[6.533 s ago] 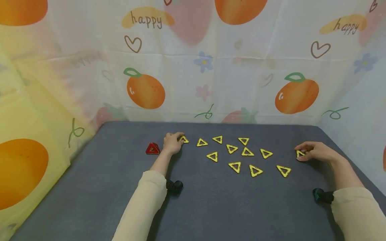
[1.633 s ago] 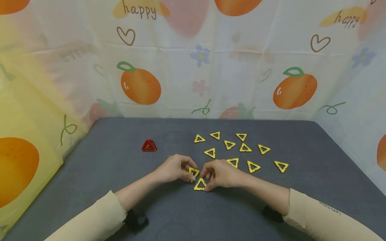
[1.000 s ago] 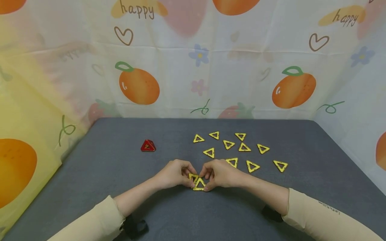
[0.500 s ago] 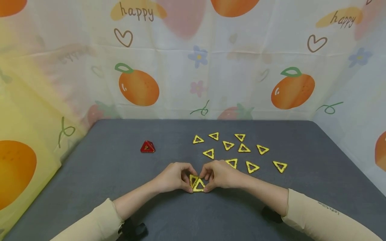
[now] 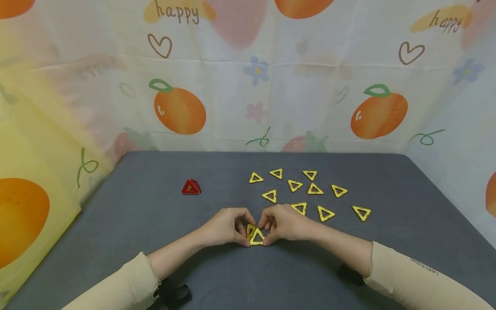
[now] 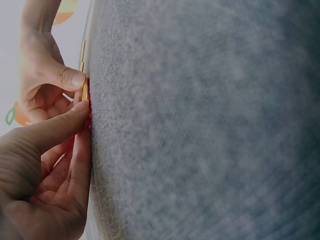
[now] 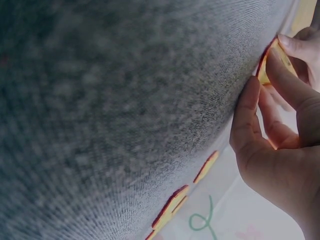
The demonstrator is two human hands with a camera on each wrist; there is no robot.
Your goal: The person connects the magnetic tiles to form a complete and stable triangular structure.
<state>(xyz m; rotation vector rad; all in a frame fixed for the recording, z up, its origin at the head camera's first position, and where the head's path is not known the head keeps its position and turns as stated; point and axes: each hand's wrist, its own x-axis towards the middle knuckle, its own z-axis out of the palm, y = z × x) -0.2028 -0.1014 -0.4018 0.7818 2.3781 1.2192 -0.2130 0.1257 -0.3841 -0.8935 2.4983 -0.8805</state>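
Observation:
Both hands meet near the middle of the table, each with a yellow hollow triangular magnetic tile. My left hand (image 5: 224, 227) pinches one triangular tile (image 5: 250, 229), which looks narrow and tilted up, its edge along the left side of the other. My right hand (image 5: 286, 221) holds that second triangular tile (image 5: 257, 238) with the thumb at its lower right corner and fingers near its top. In the right wrist view, the yellow tile face (image 7: 277, 62) shows a red rim on its table side. Beyond the left hand sits a small red pyramid (image 5: 191, 187).
Several more yellow triangular tiles (image 5: 295, 185) lie scattered behind and right of my right hand, one partly hidden by it (image 5: 300, 208). The grey table (image 5: 155, 172) ends at a patterned cloth backdrop (image 5: 232, 86).
Both hands came inward from the far left and far right, each bringing a tile. The two tiles were brought edge to edge, and the left one then tipped up from flatter to steeper.

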